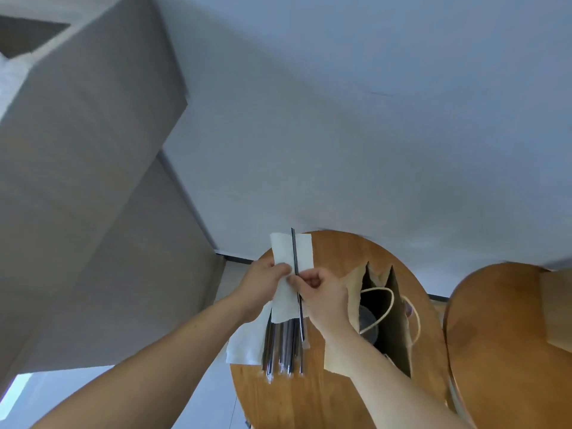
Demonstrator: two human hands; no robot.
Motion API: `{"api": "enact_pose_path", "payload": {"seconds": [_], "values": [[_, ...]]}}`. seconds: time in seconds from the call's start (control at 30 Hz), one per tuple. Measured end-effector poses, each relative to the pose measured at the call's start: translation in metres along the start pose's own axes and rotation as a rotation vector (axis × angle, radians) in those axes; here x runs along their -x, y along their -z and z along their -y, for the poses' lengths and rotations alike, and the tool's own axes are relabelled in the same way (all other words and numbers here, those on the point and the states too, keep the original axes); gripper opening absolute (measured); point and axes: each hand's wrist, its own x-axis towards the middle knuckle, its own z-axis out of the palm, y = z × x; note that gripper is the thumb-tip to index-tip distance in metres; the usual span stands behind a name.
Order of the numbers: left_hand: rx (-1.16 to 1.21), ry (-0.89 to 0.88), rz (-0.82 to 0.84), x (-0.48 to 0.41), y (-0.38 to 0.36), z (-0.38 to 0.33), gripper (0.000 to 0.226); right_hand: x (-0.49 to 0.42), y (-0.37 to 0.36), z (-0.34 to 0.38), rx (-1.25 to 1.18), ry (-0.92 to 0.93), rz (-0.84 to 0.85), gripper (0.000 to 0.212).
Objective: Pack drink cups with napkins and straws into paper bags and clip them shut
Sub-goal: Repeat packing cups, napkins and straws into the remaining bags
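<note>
Above the round wooden table, my left hand holds a folded white napkin upright. My right hand pinches a thin dark wrapped straw against the front of that napkin. To the right of my hands stands an open brown paper bag with cord handles, and a clear lidded drink cup shows inside it. Below my hands, several wrapped dark straws lie in a row on the table. More white napkins lie under and left of them.
A second round wooden table stands to the right, with part of another brown bag at the frame edge. A white wall fills the background and a grey cabinet rises on the left.
</note>
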Motion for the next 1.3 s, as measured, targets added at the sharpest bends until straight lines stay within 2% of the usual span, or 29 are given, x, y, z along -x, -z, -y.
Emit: {"api": "enact_pose_path", "payload": {"seconds": [0.3,0.43,0.57,0.77,0.83,0.9,1.0,1.1,1.17,1.23,1.3], "values": [[0.014,-0.122,0.04,0.016,-0.035,-0.035,0.012,0.008,0.046,0.037,0.117,0.109,-0.051,0.023],[0.058,-0.138,0.137,0.023,-0.051,-0.064,0.021,-0.001,0.092,0.06,0.139,0.118,-0.047,0.05],[0.03,-0.19,0.265,0.031,-0.076,-0.092,0.02,-0.004,0.134,0.08,-0.052,0.079,0.182,0.021],[-0.06,-0.303,0.274,0.035,-0.111,-0.109,0.021,-0.005,0.167,0.091,0.023,0.122,0.061,0.01],[-0.126,-0.308,0.239,0.031,-0.113,-0.106,0.03,-0.009,0.18,0.097,0.043,0.111,-0.033,0.008],[-0.318,-0.293,0.229,0.024,-0.11,-0.095,0.044,-0.017,0.195,0.104,0.045,0.106,-0.176,0.013],[-0.68,-0.172,0.39,0.018,-0.102,-0.065,0.079,-0.033,0.208,0.11,0.043,0.123,-0.362,0.028],[-0.976,-0.121,0.49,0.018,-0.111,-0.031,0.104,-0.044,0.193,0.103,0.099,0.062,-0.375,0.026],[-1.117,-0.171,0.397,0.017,-0.122,-0.013,0.098,-0.049,0.176,0.089,0.122,-0.003,-0.325,0.016],[-1.169,-0.236,0.261,0.016,-0.127,-0.003,0.071,-0.054,0.16,0.077,0.181,-0.08,-0.304,0.008],[-1.095,-0.219,0.151,0.012,-0.124,0.003,0.046,-0.057,0.146,0.071,0.279,-0.144,-0.287,0.004]]}}
